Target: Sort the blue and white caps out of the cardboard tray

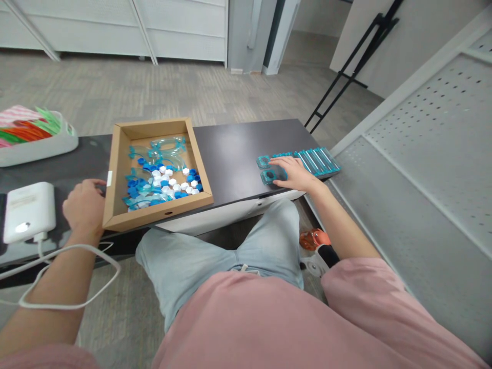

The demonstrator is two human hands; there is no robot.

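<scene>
My right hand is at the right part of the dark tabletop, its thumb and fingers closed around a clear teal-tinted plastic piece with a dark round opening at its end. A similar piece lies just beyond it, by my fingertips. Beside this hand, a row of clear tubes with teal edges lies side by side. My left hand rests with curled fingers against the left wall of a cardboard box; whatever its fingers hold, if anything, is hidden. In the box are white and blue hexagonal pieces and clear curved tubes.
A white container of green, orange and pink items stands at the far left. Nearer is a white power bank with a white cable crossing my left forearm. A perforated grey panel bounds the right side.
</scene>
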